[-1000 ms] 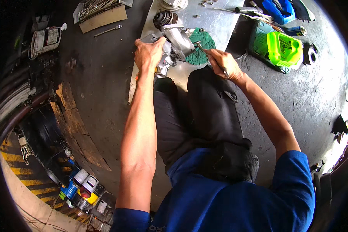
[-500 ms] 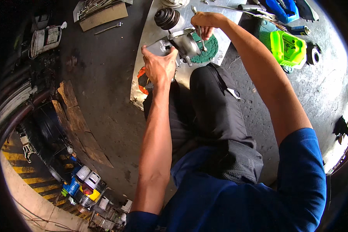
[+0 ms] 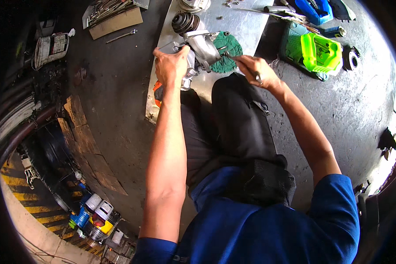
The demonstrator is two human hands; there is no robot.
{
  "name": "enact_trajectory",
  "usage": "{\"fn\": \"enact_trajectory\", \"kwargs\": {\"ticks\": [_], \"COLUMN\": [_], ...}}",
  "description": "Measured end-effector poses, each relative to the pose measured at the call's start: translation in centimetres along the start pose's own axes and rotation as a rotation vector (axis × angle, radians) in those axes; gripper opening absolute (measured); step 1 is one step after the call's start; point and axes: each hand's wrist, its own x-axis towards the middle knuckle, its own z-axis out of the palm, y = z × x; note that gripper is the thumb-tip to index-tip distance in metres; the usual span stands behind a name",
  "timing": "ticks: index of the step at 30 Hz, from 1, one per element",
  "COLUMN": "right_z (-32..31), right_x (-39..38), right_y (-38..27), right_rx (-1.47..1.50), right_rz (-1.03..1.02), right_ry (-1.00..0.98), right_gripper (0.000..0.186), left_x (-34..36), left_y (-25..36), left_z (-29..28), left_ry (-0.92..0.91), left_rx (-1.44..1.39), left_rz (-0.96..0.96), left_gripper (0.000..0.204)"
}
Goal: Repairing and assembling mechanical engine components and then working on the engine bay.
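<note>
My left hand (image 3: 171,66) grips a grey cast metal car part (image 3: 202,48) that lies on a shiny metal sheet (image 3: 242,26). A black ribbed rubber boot (image 3: 183,22) sits at the part's far end. My right hand (image 3: 255,70) holds a thin metal tool (image 3: 228,55) whose tip touches the part's right side. A round green abrasive pad (image 3: 228,46) lies under the part. My knees in dark trousers are just below both hands.
A bright green plastic case (image 3: 319,53) and a blue tool (image 3: 314,9) lie at the upper right. A wrench (image 3: 121,36) and cardboard (image 3: 116,22) lie at the upper left. Wooden boards (image 3: 88,145) and several spray cans (image 3: 97,215) sit to the left on the concrete floor.
My right hand has come back down from the far side of the part to its right side, with the tool in it. My left hand has stayed on the part.
</note>
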Motion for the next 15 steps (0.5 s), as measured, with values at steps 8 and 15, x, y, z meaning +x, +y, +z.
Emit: {"fn": "enact_trajectory", "kwargs": {"ticks": [8,15], "right_z": [2.0,1.8], "right_x": [-1.8,-0.6], "right_y": [0.5,0.6], "right_rx": [-0.256,-0.108], "right_rz": [-0.251,-0.095], "right_ry": [0.07,-0.002], "right_gripper": [0.037,0.036], "left_x": [1.5,2.6], "left_y": [1.0,1.1], "left_z": [-0.6,-1.0], "left_ry": [-0.078,-0.129], "left_rx": [0.059,0.043], "left_rz": [-0.029,-0.045], "left_gripper": [0.09,0.101]}}
